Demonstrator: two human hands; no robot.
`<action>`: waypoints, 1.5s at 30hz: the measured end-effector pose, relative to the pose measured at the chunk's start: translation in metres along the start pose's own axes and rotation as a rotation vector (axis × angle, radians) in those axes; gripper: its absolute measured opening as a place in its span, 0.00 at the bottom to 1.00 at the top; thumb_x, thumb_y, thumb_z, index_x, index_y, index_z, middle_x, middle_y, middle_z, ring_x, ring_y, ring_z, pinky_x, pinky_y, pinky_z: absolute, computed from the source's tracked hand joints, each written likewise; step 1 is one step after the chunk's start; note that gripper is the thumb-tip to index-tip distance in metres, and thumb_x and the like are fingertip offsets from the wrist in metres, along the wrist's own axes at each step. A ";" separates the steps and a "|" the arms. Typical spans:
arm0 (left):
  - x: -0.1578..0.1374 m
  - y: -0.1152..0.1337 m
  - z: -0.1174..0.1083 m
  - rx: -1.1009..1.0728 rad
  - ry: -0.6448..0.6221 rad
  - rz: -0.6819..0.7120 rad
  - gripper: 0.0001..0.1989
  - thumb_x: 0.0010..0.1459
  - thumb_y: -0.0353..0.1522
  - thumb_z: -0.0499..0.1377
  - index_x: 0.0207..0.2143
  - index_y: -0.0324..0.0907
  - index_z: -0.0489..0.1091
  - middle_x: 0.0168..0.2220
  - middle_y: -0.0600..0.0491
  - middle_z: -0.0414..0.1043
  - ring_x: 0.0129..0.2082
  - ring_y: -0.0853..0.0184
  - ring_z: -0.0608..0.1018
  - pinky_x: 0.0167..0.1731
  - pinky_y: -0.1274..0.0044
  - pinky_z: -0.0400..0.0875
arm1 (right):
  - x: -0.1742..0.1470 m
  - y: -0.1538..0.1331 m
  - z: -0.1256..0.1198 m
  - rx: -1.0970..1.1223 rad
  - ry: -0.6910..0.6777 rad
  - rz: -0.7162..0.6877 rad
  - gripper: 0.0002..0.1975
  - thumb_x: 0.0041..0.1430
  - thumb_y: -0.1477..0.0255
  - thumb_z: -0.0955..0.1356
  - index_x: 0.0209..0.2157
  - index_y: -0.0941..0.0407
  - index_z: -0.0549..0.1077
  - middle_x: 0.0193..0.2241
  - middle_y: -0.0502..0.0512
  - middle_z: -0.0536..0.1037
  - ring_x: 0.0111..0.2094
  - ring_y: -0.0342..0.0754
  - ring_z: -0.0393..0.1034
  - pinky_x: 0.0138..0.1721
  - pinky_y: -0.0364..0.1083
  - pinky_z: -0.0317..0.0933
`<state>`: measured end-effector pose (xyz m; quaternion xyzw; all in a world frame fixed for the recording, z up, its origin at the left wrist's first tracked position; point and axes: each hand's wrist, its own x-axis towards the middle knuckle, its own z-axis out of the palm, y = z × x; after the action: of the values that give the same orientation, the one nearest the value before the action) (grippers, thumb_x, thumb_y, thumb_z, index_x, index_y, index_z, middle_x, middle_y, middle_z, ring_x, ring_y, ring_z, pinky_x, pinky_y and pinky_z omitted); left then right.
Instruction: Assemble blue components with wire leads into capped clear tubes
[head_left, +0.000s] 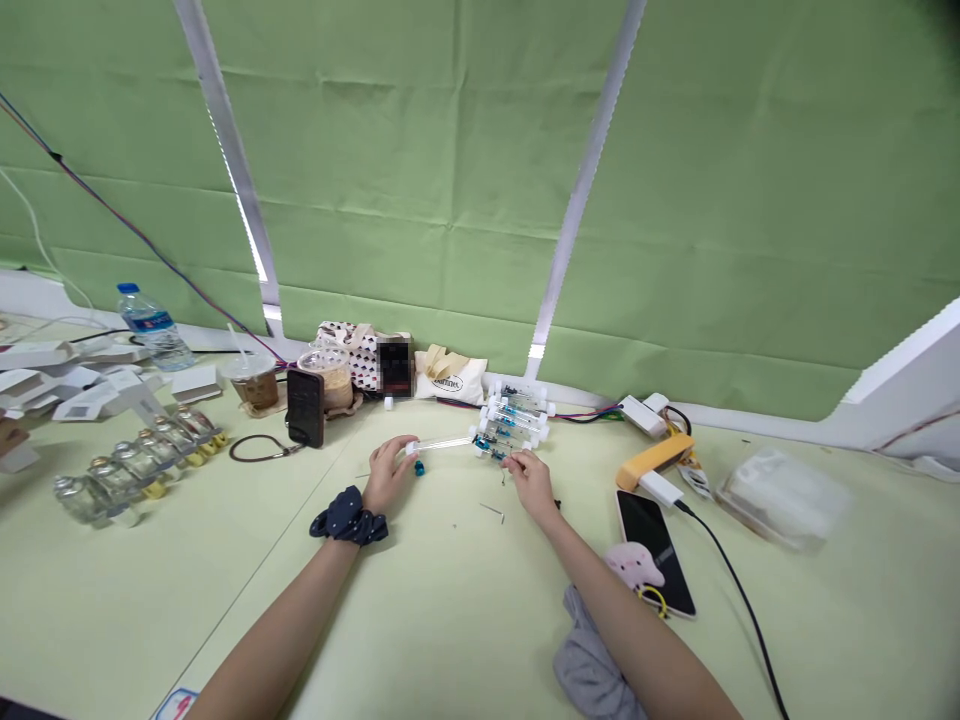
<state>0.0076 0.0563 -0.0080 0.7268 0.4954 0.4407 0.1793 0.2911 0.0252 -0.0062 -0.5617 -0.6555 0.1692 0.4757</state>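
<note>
My left hand (pixel 385 475) pinches the white-capped left end of a clear tube (pixel 446 443). The tube runs right toward a stack of clear tubes (pixel 514 408) with white end caps and blue inner parts. At the stack's near side, my right hand (pixel 534 485) has its fingertips pressed together close to a blue part; a thin dark bit shows below them, too small to name. A small blue-teal piece (pixel 419 467) lies by my left fingers. On the table between my forearms rests an L-shaped hex key (pixel 493 511).
At left stand a row of small glass jars (pixel 135 462), a water bottle (pixel 156 328) and iced drink cups (pixel 255 382). A black device (pixel 305 408) stands nearby. On the right lie a phone (pixel 656 550), a yellow power bank (pixel 654 460) with cable, and a clear plastic box (pixel 784 497).
</note>
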 end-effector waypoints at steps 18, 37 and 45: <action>-0.008 0.019 0.006 -0.449 -0.129 -0.030 0.15 0.56 0.39 0.53 0.44 0.42 0.65 0.40 0.48 0.70 0.38 0.64 0.73 0.38 0.72 0.68 | -0.004 -0.008 0.005 0.007 -0.140 -0.162 0.16 0.59 0.63 0.60 0.39 0.54 0.77 0.25 0.55 0.69 0.27 0.46 0.64 0.29 0.45 0.61; -0.007 0.022 0.006 -0.542 -0.135 -0.084 0.17 0.54 0.40 0.55 0.43 0.41 0.65 0.41 0.47 0.70 0.41 0.63 0.73 0.40 0.71 0.68 | -0.005 -0.007 0.007 0.248 -0.234 0.112 0.22 0.54 0.55 0.62 0.32 0.57 0.77 0.21 0.52 0.70 0.23 0.44 0.60 0.22 0.42 0.54; -0.010 0.026 0.008 -0.539 -0.108 -0.083 0.16 0.55 0.40 0.55 0.43 0.40 0.66 0.39 0.48 0.71 0.38 0.65 0.74 0.39 0.71 0.69 | -0.009 -0.012 0.006 0.283 -0.121 0.109 0.18 0.54 0.58 0.63 0.40 0.57 0.71 0.20 0.52 0.74 0.21 0.44 0.64 0.25 0.43 0.60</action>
<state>0.0278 0.0375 0.0014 0.6543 0.3794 0.5093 0.4105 0.2783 0.0153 -0.0035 -0.5125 -0.6213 0.3187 0.4998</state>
